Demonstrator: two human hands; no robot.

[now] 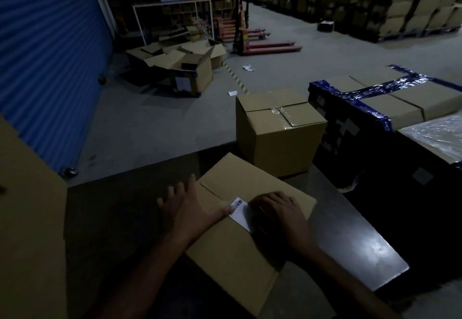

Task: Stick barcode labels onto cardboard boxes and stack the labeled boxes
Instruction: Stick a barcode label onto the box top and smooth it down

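Two sealed cardboard boxes sit on the dark table (120, 208): a flat box (250, 231) near, a taped cube box (277, 131) just beyond it; their contents are hidden. On the flat box's top lies a white barcode label (239, 213). The left hand (190, 208) spreads its fingers wide, thumb pressing the label's left edge. The right hand (280, 216) lies flat, fingers together, covering the label's right part.

A single head-worn wide-angle camera looks forward and down, close above a dark table (120, 208), with the warehouse floor (160, 124) stretching away beyond.
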